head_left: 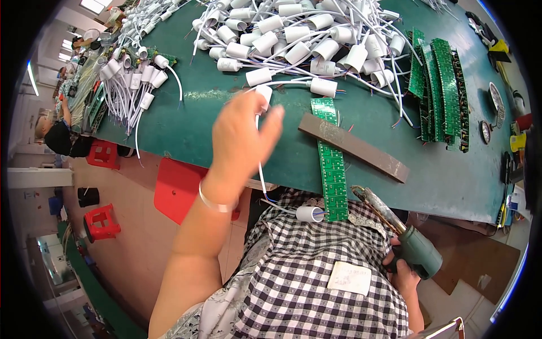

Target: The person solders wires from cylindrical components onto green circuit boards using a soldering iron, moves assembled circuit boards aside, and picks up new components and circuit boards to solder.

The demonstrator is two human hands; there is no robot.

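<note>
The blurred left hand [241, 133] partly hides a white socket [265, 92], and the top edge crops the socket heap [296, 35].

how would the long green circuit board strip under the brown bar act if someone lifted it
The strip is probably fairly stiff: it looks straight where it passes the table's near edge. The brown bar lying across it might slide or tip. A white socket seems wired at its near end, so that may dangle along.
</note>
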